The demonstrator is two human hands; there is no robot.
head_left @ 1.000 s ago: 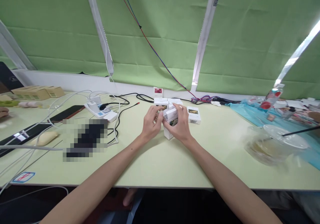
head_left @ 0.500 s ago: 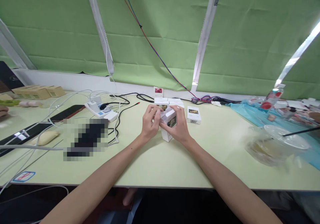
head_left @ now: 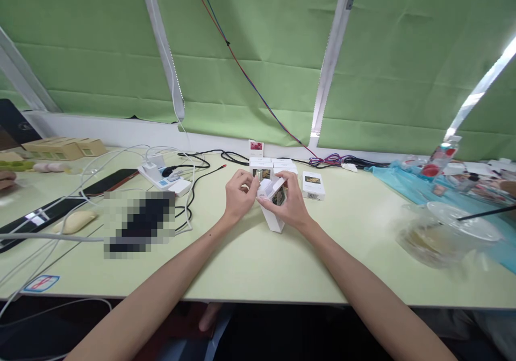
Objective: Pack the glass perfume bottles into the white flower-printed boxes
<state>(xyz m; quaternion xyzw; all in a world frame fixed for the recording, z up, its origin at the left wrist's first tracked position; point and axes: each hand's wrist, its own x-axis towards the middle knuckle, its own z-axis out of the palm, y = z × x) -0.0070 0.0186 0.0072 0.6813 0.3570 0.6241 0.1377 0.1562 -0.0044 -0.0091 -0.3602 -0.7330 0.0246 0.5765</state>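
Observation:
My right hand is wrapped round a small white carton with a picture of yellow flowers on its side. The carton tilts, with its top flaps raised and its top toward my left hand. My left hand pinches a small shiny cylinder at the carton's open end; whether its lower part is inside the carton I cannot tell. Behind my hands several similar white cartons stand close together. A single white carton stands just right of my right hand.
A carton with a pink picture stands by the wall. Left are a power strip, tangled cables, a tablet-like device and a beige oval object. Right are a lidded clear container with a black straw and a blue sheet.
The carton in my right hand tilts more, and its lower end has shifted right. My left hand has moved slightly left, and the shiny cylinder in its fingers shows more clearly.

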